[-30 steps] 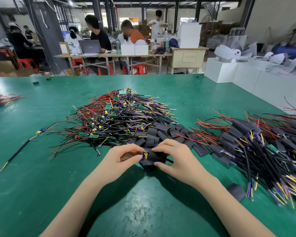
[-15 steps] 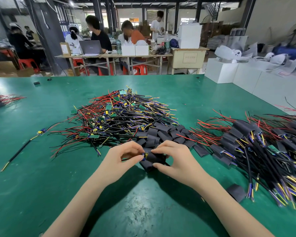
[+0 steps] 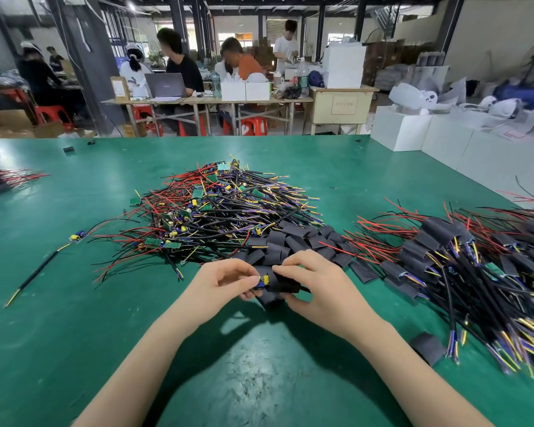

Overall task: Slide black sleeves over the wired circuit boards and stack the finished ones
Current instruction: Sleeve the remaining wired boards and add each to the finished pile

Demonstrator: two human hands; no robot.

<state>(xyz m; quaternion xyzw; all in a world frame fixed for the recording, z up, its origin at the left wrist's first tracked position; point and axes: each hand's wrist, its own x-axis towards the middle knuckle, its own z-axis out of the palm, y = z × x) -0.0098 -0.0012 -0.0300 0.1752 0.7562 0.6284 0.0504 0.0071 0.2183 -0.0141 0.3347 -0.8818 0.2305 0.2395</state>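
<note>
Over the near middle of the green table (image 3: 74, 334), my left hand (image 3: 225, 280) pinches the end of a wired circuit board (image 3: 263, 281), of which a yellow and blue part shows. My right hand (image 3: 315, 288) grips a black sleeve (image 3: 285, 285) pulled partly over that board. Behind my hands lies a big heap of bare wired boards (image 3: 216, 211) with red, black and yellow wires. Loose black sleeves (image 3: 293, 241) lie between that heap and my hands. A pile of sleeved boards (image 3: 463, 266) spreads at the right.
A single wired board (image 3: 77, 236) lies apart at the left, its black cable running toward the near left. One loose sleeve (image 3: 427, 346) lies near my right forearm. More wires (image 3: 7, 180) sit at the far left edge. White boxes (image 3: 413, 131) and seated people stand beyond the table.
Both hands stay in place at the same spot. The sleeve has shifted a little along the board between my fingers, and the yellow part still shows at its left end.
</note>
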